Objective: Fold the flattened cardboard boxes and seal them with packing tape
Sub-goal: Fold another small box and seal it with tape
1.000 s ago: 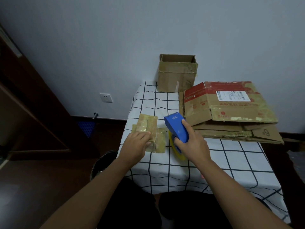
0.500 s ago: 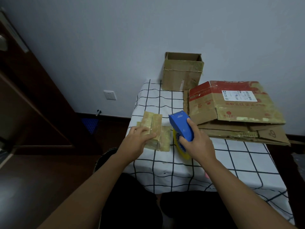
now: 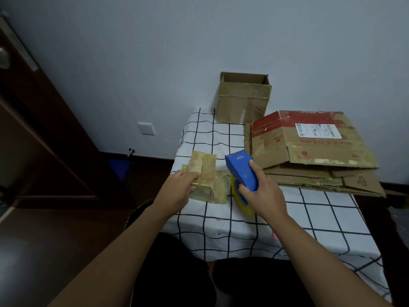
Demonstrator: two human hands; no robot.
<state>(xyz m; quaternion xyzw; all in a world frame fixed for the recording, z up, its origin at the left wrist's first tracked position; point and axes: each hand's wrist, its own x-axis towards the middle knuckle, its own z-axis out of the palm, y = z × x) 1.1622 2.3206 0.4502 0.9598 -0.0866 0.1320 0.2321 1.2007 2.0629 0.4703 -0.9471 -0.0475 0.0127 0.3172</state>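
Observation:
A small folded cardboard box (image 3: 208, 176), covered in yellowish tape, sits near the table's left front. My left hand (image 3: 180, 189) rests on its left side, fingers pressing on the top. My right hand (image 3: 263, 196) grips a blue tape dispenser (image 3: 242, 171) with a yellow tape roll, held just right of the small box, nose pointing away from me. A stack of flattened cardboard boxes (image 3: 314, 151), the top one red-printed with a white label, lies at the right.
An open upright cardboard box (image 3: 243, 98) stands at the back of the table against the wall. The table wears a white cloth with black grid lines (image 3: 321, 218). A dark wooden door (image 3: 44, 140) is on the left; a wall socket (image 3: 146, 128) is low on the wall.
Both hands keep their holds on the small box and the dispenser. The view has shifted, so everything sits a little to the right in frame.

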